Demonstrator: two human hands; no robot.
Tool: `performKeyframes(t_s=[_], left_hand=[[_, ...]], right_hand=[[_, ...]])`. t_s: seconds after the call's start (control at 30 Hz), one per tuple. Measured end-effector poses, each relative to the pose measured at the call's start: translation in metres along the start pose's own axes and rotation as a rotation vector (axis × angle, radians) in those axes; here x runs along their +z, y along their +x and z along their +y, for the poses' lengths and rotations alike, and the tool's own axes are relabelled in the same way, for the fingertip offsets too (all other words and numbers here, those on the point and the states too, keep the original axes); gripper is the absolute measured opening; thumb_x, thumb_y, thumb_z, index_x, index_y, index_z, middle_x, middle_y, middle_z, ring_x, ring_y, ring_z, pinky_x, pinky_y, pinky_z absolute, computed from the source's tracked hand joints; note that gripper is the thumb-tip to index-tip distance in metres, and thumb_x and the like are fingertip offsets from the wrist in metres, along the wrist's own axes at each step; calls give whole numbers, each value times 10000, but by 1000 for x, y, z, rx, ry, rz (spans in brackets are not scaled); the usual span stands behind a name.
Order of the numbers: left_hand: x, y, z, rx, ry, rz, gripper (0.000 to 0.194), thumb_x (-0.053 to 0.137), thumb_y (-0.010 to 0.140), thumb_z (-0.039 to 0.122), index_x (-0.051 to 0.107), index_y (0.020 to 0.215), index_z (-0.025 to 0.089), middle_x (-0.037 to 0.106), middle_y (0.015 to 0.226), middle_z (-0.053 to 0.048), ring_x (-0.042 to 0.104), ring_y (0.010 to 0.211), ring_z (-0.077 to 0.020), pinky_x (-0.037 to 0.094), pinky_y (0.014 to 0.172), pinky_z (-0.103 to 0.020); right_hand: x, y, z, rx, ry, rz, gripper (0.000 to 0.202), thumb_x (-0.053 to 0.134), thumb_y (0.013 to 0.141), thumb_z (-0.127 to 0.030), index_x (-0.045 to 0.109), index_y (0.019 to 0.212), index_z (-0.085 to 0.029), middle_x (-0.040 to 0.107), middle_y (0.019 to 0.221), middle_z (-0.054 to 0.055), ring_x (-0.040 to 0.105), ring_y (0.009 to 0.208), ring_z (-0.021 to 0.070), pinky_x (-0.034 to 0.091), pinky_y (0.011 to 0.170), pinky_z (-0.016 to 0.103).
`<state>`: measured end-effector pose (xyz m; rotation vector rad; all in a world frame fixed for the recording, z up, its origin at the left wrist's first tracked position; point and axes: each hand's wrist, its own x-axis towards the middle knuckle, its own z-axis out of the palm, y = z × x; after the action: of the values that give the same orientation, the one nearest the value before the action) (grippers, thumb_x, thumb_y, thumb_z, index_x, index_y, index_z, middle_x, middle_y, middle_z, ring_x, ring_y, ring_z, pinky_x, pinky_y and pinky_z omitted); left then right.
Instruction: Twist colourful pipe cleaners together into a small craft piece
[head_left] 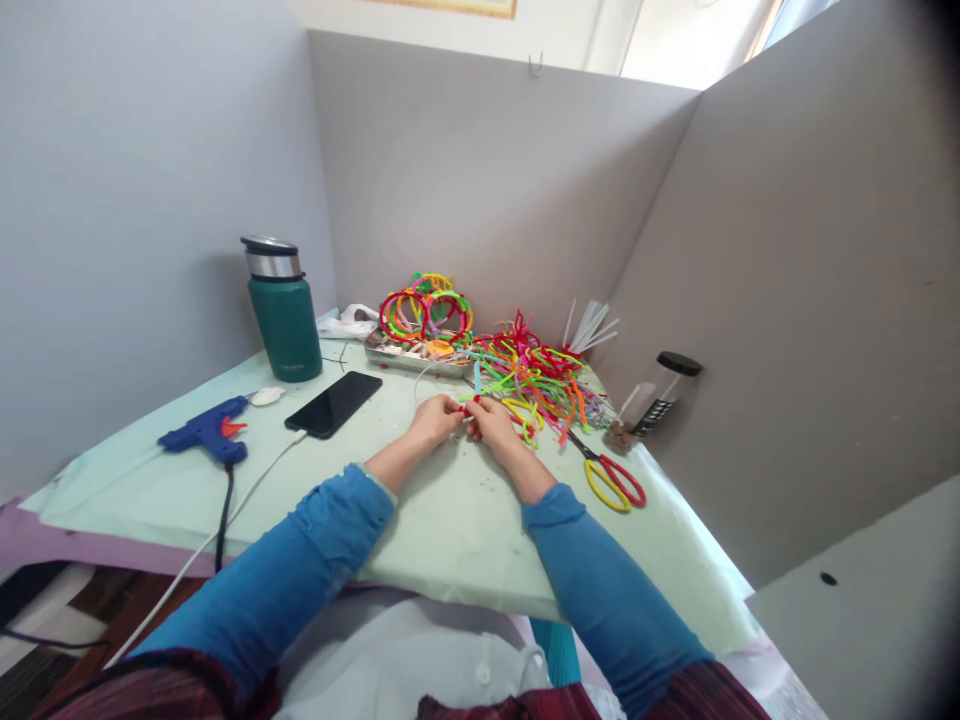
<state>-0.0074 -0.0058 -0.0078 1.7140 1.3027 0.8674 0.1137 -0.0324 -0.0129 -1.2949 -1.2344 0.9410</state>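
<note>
Left hand [433, 418] and right hand [495, 420] meet over the worktop [450, 520], fingers of both pinched on one pipe cleaner [471, 402] at the pile [536, 380] edge, scissors [611, 478] within reach alongside.

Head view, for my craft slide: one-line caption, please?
Both hands pinch a pipe cleaner beside a colourful pile.

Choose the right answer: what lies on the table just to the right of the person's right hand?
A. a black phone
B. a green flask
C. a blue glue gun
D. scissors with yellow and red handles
D: the scissors lie right of the right hand, while the glue gun, phone and flask all sit to the left of both hands.
</note>
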Motion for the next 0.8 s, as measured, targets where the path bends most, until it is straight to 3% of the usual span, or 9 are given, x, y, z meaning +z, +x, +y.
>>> performKeyframes(t_s=[0.2, 0.47, 0.8], left_hand=[[-1, -2, 2, -68, -21, -91, 228, 563, 769, 347, 606, 745, 125, 386, 320, 61, 337, 283, -67, 239, 351, -189], [-1, -4, 5, -71, -48, -97, 166, 545, 779, 288, 577, 734, 131, 380, 315, 62, 337, 283, -72, 249, 349, -189], [-3, -7, 9, -12, -149, -27, 156, 633, 721, 266, 552, 740, 135, 546, 498, 43, 340, 285, -22, 255, 333, -165]], right_hand=[[-1, 3, 4, 5, 10, 1, 206, 514, 742, -376, 460, 681, -187, 514, 463, -47, 457, 375, 78, 324, 368, 188], [-1, 4, 5, -1, 18, -7, 200, 510, 740, -371, 469, 689, -183, 506, 472, -49, 469, 393, 77, 326, 366, 178], [-1, 4, 5, -5, 38, -8, 223, 515, 742, -390, 472, 689, -178, 521, 495, -42, 469, 398, 68, 331, 366, 169]])
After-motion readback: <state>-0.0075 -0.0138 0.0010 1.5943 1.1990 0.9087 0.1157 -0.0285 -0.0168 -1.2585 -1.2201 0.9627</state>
